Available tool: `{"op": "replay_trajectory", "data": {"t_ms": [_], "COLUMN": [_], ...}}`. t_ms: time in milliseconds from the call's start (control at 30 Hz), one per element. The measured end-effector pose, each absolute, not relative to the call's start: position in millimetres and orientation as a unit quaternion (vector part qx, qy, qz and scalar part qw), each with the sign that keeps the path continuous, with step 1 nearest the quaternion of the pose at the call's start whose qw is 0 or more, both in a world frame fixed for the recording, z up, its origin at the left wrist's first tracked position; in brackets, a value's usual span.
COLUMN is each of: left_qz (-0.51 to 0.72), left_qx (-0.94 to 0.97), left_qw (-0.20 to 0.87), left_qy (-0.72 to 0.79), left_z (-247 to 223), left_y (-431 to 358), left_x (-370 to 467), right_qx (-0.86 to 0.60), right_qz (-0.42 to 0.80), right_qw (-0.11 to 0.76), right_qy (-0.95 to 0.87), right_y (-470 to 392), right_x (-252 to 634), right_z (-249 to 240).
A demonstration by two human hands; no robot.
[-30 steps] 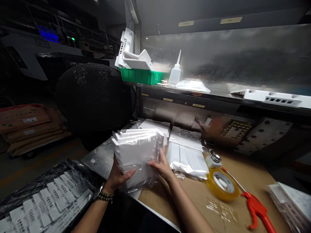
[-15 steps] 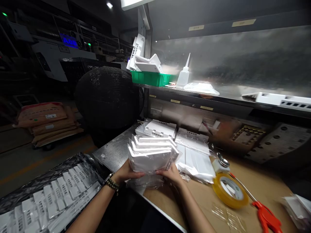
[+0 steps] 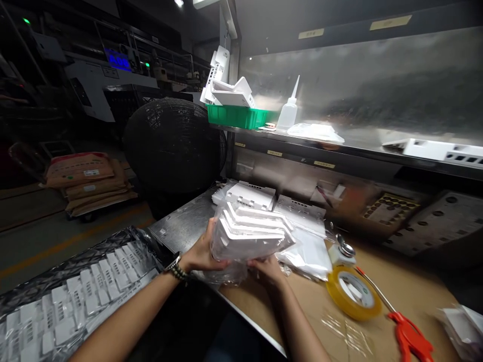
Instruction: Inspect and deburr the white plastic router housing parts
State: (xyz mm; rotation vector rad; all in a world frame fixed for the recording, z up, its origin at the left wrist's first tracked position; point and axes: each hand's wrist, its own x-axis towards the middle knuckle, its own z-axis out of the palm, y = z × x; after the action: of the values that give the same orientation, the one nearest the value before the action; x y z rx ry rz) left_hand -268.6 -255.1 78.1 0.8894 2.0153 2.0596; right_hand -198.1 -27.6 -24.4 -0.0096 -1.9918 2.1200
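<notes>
Between my hands is a stack of white angled parts in clear plastic bags (image 3: pixel 252 236), held above the near edge of the bench. My left hand (image 3: pixel 206 249) grips the stack's left side, thumb in front. Under its lower right part, my right hand (image 3: pixel 266 269) closes on the stack, its fingers partly hidden by plastic. Behind the stack lie a white slotted part (image 3: pixel 251 195) and flat clear bags (image 3: pixel 305 251).
A crate of bagged white parts (image 3: pixel 86 291) stands at the lower left. On the bench's right are a yellow tape roll (image 3: pixel 353 293), a metal-topped bottle (image 3: pixel 342 251) and a red-handled tool (image 3: pixel 409 334). The shelf holds a green bin (image 3: pixel 237 116) and squeeze bottle (image 3: pixel 287 114).
The stack has tilted and shifted slightly right in my hands. My left hand has moved higher along its left side. The view has turned slightly left.
</notes>
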Motion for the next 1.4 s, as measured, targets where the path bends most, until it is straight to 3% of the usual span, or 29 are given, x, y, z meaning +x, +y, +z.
{"op": "replay_trajectory", "data": {"t_ms": [267,433,533,767,1067,1400], "left_qz": [0.594,0.380,0.268,0.145,0.132,0.097], "left_qx": [0.267,0.143,0.050,-0.063,-0.054,-0.057], "left_qw": [0.052,-0.074,-0.085,-0.013,0.024,0.081], "left_qy": [0.757,0.911,0.958,0.987,0.990,0.990], "left_z": [148,151,139,86,-6,-56], "left_y": [-333,-440,-507,-601,-606,-630], "left_x": [-246,-223,-209,-176,-179,-169], "right_qx": [0.045,0.087,0.081,0.079,0.068,0.063], "right_qz": [0.702,0.700,0.682,0.652,0.659,0.656], "right_qw": [0.053,0.036,0.036,0.050,0.071,0.067], "right_qy": [-0.709,-0.708,-0.726,-0.752,-0.746,-0.749], "right_y": [-41,-47,-48,-48,-46,-47], "right_x": [-199,-204,-204,-204,-205,-205], "right_z": [-32,-42,-45,-54,-61,-60]}}
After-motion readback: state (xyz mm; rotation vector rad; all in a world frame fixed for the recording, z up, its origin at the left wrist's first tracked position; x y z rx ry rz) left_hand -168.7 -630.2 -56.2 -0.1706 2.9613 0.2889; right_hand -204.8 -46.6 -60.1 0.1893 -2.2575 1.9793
